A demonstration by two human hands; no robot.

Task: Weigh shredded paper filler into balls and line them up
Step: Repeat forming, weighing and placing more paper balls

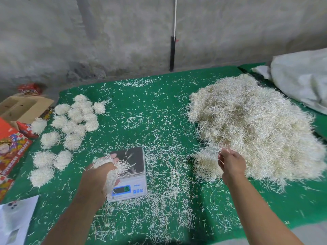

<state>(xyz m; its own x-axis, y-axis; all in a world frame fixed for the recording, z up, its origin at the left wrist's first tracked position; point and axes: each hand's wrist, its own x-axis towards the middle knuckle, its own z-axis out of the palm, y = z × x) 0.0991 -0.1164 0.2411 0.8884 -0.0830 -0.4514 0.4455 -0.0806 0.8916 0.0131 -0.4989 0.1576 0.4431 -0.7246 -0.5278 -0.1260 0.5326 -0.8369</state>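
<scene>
While the left hand (101, 171) clutches a wad of white shredded paper filler (113, 167) over the small silver-topped digital scale (131, 174), the right hand (231, 162) pinches strands at the big loose paper heap (256, 124); finished paper balls (70, 124) cluster on the green felt mat (159, 106), left.

I am in a plain packing workroom, not a home: beyond my hands rises a bare, stained concrete wall (106, 36) with a white cable (175, 16) running down it. My hands work over a green felt cloth (159, 110) strewn with paper shreds, a small digital scale (134, 174) between them. Out past my left hand (100, 175) sit an open cardboard box (23, 108) and printed fruit cartons (12, 152); beyond my right hand (231, 163) lie a bulk heap of shredded filler (256, 124) and a big white sack (300, 76).
</scene>
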